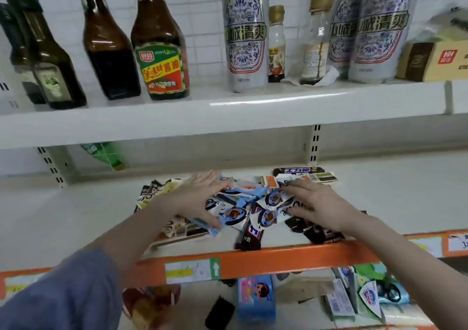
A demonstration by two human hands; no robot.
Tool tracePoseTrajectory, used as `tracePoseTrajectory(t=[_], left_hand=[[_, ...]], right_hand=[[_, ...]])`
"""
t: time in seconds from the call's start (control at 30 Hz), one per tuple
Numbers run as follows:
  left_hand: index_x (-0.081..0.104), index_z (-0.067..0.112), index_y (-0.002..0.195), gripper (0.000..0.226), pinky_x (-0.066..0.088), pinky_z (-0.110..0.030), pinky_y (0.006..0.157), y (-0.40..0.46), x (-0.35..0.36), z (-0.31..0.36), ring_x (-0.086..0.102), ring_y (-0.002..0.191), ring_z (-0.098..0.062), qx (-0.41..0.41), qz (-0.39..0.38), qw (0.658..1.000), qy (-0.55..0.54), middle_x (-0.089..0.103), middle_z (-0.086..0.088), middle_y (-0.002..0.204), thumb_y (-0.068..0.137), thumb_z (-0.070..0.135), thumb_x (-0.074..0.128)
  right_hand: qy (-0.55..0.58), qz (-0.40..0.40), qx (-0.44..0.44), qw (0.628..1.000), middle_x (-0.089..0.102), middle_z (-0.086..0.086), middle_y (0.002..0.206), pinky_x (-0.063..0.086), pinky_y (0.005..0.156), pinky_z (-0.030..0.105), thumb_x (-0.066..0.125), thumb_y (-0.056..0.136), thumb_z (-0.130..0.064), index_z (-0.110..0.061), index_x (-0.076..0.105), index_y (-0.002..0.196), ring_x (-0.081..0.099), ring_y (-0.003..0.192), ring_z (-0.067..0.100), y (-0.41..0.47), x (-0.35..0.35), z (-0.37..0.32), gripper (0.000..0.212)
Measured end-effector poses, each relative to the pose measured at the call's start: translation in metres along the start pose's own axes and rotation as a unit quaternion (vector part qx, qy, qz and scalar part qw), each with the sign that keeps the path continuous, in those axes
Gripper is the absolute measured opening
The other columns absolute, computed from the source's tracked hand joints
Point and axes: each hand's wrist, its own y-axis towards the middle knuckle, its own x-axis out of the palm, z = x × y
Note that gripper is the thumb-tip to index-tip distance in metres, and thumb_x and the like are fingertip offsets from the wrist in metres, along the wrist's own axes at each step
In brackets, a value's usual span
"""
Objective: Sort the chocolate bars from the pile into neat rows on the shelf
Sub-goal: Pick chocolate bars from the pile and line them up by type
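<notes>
Chocolate bars [243,208] lie in a jumbled pile mid-shelf [379,203], none in rows. Left hand [200,198] and right hand [314,203] rest flat on the pile, fingers spread, gripping nothing. Sorting appears barely begun; next move calls for singling out one bar.

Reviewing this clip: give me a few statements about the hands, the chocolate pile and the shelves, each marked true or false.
1. Both hands rest on the pile of chocolate bars. True: the left hand and the right hand lie on it, fingers spread.
2. The bars already sit in neat rows. False: they lie jumbled and overlapping.
3. A dark bar lies behind the pile, apart from the heap. True.
4. The shelf above holds only cardboard boxes. False: it holds sauce bottles and tall patterned cans, with one box at the right.
5. The front edge of the shelf is blue. False: it is orange.
</notes>
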Motion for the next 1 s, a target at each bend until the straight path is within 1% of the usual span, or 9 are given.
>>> tracePoseTrajectory(t=[0.1, 0.27, 0.37, 0.47, 0.53, 0.63, 0.7, 0.8, 1.0], left_hand=[[-0.017, 0.036, 0.145, 0.112, -0.011, -0.042, 0.113, 0.017, -0.002, -0.012, -0.018, 0.143, -0.021, 0.036, -0.030, 0.999, 0.004, -0.023, -0.003, 0.155, 0.070, 0.072, 0.057], [-0.016, 0.037, 0.146, 0.111, -0.007, -0.041, 0.116, 0.045, -0.001, -0.018, -0.016, 0.144, -0.018, 0.057, -0.055, 0.997, -0.008, -0.019, 0.000, 0.156, 0.071, 0.069, 0.060], [-0.008, 0.036, 0.148, 0.113, 0.012, -0.039, 0.115, 0.054, -0.003, -0.017, 0.011, 0.144, -0.019, 0.061, -0.035, 0.997, -0.022, 0.012, 0.003, 0.157, 0.067, 0.070, 0.063], [0.007, 0.028, 0.150, 0.112, 0.033, -0.032, 0.099, 0.055, -0.006, -0.013, 0.036, 0.121, -0.018, 0.063, 0.002, 0.998, 0.016, 0.038, 0.001, 0.133, 0.063, 0.072, 0.063], [0.023, 0.026, 0.145, 0.104, 0.037, -0.030, 0.088, 0.050, -0.008, -0.009, 0.040, 0.107, -0.015, 0.056, 0.023, 0.997, 0.038, 0.043, 0.002, 0.119, 0.062, 0.075, 0.061], [0.037, 0.023, 0.134, 0.094, 0.040, -0.031, 0.089, 0.044, -0.006, -0.007, 0.043, 0.104, -0.014, 0.045, 0.035, 0.997, 0.043, 0.047, 0.003, 0.115, 0.062, 0.080, 0.056], [0.042, 0.019, 0.127, 0.088, 0.040, -0.030, 0.088, 0.039, -0.004, -0.005, 0.044, 0.105, -0.014, 0.033, 0.035, 0.998, 0.032, 0.046, 0.004, 0.116, 0.064, 0.079, 0.055], [0.044, 0.017, 0.110, 0.070, 0.038, -0.027, 0.075, 0.030, -0.001, 0.001, 0.042, 0.094, -0.013, 0.011, 0.058, 0.998, 0.003, 0.044, 0.005, 0.103, 0.069, 0.071, 0.059], [0.041, 0.014, 0.127, 0.089, 0.038, -0.028, 0.086, 0.019, 0.013, 0.006, 0.040, 0.105, -0.015, -0.096, 0.103, 0.986, -0.091, 0.043, 0.000, 0.115, 0.062, 0.070, 0.066]], right_hand=[[0.006, -0.036, -0.020, 0.999, 0.030, -0.002, 0.150, 0.016, 0.112, 0.026, 0.032, 0.086, -0.059, -0.030, 0.030, 0.142, 0.027, 0.138, 0.014, 0.015, 0.007, 0.004, 0.063], [-0.042, -0.101, -0.005, 0.994, 0.021, -0.009, 0.153, 0.018, 0.113, 0.043, -0.008, 0.068, -0.078, -0.041, 0.016, 0.142, 0.019, 0.140, 0.013, 0.027, 0.013, 0.010, 0.087], [-0.078, -0.090, -0.011, 0.993, 0.034, -0.012, 0.146, 0.023, 0.105, 0.041, -0.022, 0.059, -0.078, -0.040, 0.020, 0.142, 0.028, 0.131, 0.013, 0.031, 0.012, 0.011, 0.100], [-0.100, -0.078, -0.009, 0.992, 0.046, -0.010, 0.130, 0.028, 0.098, 0.036, -0.025, 0.058, -0.078, -0.036, 0.030, 0.140, 0.037, 0.119, 0.016, 0.035, 0.012, 0.013, 0.107], [-0.100, -0.069, -0.005, 0.993, 0.050, -0.007, 0.119, 0.028, 0.096, 0.034, -0.019, 0.059, -0.082, -0.033, 0.039, 0.135, 0.039, 0.114, 0.017, 0.039, 0.012, 0.014, 0.108], [-0.034, -0.091, 0.018, 0.995, 0.049, -0.003, 0.118, 0.029, 0.099, 0.030, 0.028, 0.077, -0.072, -0.027, 0.048, 0.129, 0.040, 0.114, 0.016, 0.041, 0.008, 0.014, 0.071], [0.021, -0.098, 0.035, 0.994, 0.050, -0.001, 0.115, 0.036, 0.096, 0.030, 0.050, 0.077, -0.063, -0.023, 0.051, 0.121, 0.044, 0.110, 0.017, 0.042, 0.006, 0.014, 0.059], [0.079, -0.066, 0.066, 0.993, 0.049, -0.006, 0.098, 0.038, 0.076, 0.026, 0.065, 0.071, -0.057, -0.020, 0.049, 0.107, 0.047, 0.092, 0.014, 0.038, 0.001, 0.009, 0.054], [0.048, 0.048, 0.085, 0.994, 0.060, -0.004, 0.100, 0.034, 0.069, 0.026, 0.070, 0.071, -0.046, -0.021, 0.049, 0.105, 0.050, 0.089, 0.015, 0.028, 0.004, -0.005, 0.048]])
